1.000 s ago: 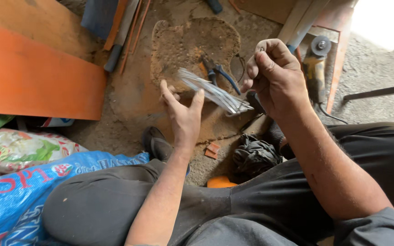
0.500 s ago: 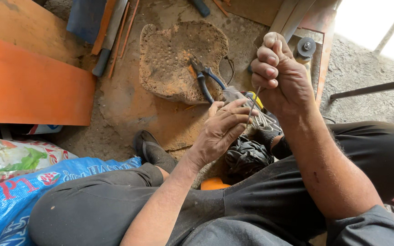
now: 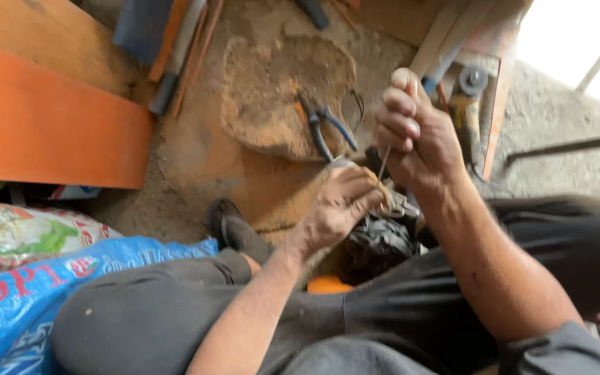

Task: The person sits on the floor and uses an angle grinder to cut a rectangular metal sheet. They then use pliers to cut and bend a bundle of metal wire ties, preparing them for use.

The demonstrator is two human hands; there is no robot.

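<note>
My right hand [image 3: 418, 135] is clenched in a fist around a pale rounded handle, and a thin metal rod [image 3: 383, 164] runs down from it. Just below and to the left, my left hand [image 3: 338, 205] is closed over a small bundle of silvery strips [image 3: 398, 205], pressing it onto a crumpled black object [image 3: 380, 243] between my knees. The rod's lower end meets the bundle under my left fingers, where it is hidden. Both hands almost touch.
Blue-handled pliers [image 3: 328, 128] lie on a dusty worn mat [image 3: 272, 90] ahead. An angle grinder [image 3: 470, 104] sits at the right, an orange board [image 3: 43, 125] at the left, printed sacks [image 3: 29, 292] at the lower left. My sandalled foot [image 3: 234, 226] rests on the ground.
My left hand was open and apart from the silvery bundle; it has closed onto it. My right hand has drawn into a fist above it with the rod pointing down.
</note>
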